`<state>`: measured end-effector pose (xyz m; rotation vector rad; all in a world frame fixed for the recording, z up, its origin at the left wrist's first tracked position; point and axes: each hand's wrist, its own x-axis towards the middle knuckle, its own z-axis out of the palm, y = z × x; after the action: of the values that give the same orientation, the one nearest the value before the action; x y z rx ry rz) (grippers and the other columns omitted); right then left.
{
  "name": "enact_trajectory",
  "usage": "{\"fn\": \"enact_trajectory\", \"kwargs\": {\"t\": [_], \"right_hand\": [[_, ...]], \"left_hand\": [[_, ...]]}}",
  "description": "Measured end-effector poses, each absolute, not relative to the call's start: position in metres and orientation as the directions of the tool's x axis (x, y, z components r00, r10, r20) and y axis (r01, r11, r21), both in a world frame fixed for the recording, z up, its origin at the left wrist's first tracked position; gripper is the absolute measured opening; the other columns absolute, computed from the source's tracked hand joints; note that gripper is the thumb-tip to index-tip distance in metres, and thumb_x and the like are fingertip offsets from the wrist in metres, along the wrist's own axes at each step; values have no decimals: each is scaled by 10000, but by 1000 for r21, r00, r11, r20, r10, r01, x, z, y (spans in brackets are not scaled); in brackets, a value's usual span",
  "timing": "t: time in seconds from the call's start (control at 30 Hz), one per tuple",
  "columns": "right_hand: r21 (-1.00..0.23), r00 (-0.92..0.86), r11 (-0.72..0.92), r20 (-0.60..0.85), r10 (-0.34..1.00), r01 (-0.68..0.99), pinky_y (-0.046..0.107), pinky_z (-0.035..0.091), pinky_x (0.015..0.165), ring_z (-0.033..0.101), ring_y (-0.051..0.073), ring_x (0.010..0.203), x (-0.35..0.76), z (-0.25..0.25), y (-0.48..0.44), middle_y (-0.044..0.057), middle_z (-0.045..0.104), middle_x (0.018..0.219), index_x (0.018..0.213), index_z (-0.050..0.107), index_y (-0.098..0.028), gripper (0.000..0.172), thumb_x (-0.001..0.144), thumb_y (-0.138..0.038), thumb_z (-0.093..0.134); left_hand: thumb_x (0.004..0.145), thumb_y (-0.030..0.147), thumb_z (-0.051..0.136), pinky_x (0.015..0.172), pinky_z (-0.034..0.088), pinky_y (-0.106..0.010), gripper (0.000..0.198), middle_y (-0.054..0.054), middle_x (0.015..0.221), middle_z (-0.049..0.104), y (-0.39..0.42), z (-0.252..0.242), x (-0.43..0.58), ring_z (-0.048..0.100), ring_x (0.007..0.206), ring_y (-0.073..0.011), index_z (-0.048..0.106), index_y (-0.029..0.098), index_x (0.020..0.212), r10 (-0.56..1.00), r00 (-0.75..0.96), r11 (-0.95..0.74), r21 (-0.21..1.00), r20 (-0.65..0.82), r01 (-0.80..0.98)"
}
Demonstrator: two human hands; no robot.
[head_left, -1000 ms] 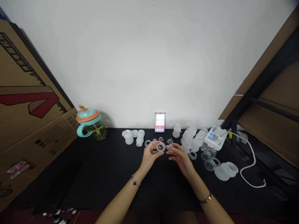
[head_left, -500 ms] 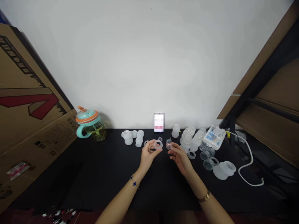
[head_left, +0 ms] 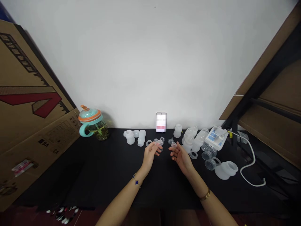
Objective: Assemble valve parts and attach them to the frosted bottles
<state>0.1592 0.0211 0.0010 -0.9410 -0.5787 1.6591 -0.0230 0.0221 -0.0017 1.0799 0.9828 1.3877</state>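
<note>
Between thumb and fingers, my left hand grips a translucent ring, now tilted nearly edge-on. My right hand pinches a small clear nipple-like piece by its edge. The two held parts are apart, a short gap between them. Just behind the hands, small clear parts lie on the black table, and another ring lies left of my left fingers. Frosted bottles stand to the right of my right hand, with a loose ring before them.
Frosted bottles sit at the back left, beyond them a teal-lidded jug. A phone leans on the wall. On the right are a white device, its cable, clear cups and a wide frosted bottle.
My left hand has turned the ring from facing the camera to nearly edge-on. The clear piece in my right hand has shifted slightly right and tilted. The camera view has moved a little.
</note>
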Motion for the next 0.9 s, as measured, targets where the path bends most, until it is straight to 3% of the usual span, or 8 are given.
{"fn": "enact_trajectory", "kwargs": {"t": [0.17, 0.37, 0.47, 0.63, 0.9], "right_hand": [[-762, -102, -311, -310, 945, -568, 217, 460, 438, 604, 125, 523, 160, -4, 25, 29, 719, 689, 832, 711, -179, 402, 818, -581, 711], [-786, -85, -306, -311, 947, -537, 206, 505, 453, 636, 115, 560, 159, -5, 25, 47, 759, 841, 831, 708, -186, 293, 817, -475, 755], [-798, -69, -279, -288, 955, -534, 214, 567, 567, 699, 133, 670, 157, -4, 24, 35, 765, 906, 898, 720, -198, 224, 773, -357, 816], [-786, -134, -282, -250, 959, -551, 280, 582, 870, 740, 178, 872, 156, -5, 21, 29, 763, 898, 951, 737, -173, 278, 709, -217, 866], [-757, -281, -391, -280, 918, -524, 338, 526, 998, 726, 208, 1024, 153, -14, 20, 104, 765, 1104, 1131, 704, -137, 405, 739, -96, 798]], "left_hand": [[808, 582, 678, 544, 498, -210, 482, -88, 844, 739, 21, 0, -22, 652, 657, -138, 737, 122, 943, 998, -26, -59, 961, 54, -269], [756, 474, 781, 545, 496, -200, 507, -112, 1015, 746, 18, 5, -20, 668, 691, -132, 693, 145, 1133, 998, -41, -62, 956, 52, -286], [721, 400, 822, 552, 499, -193, 541, -117, 1118, 730, 16, 5, -20, 686, 722, -133, 669, 167, 1185, 998, -45, -63, 955, 53, -289], [723, 341, 823, 570, 514, -195, 523, -114, 1188, 716, 16, 3, -19, 683, 713, -116, 662, 181, 1194, 997, -35, -74, 959, 67, -272], [695, 303, 828, 595, 533, -226, 492, -104, 1190, 726, 18, -1, -18, 675, 673, -120, 683, 190, 1151, 988, -42, -154, 973, 149, -170]]}}
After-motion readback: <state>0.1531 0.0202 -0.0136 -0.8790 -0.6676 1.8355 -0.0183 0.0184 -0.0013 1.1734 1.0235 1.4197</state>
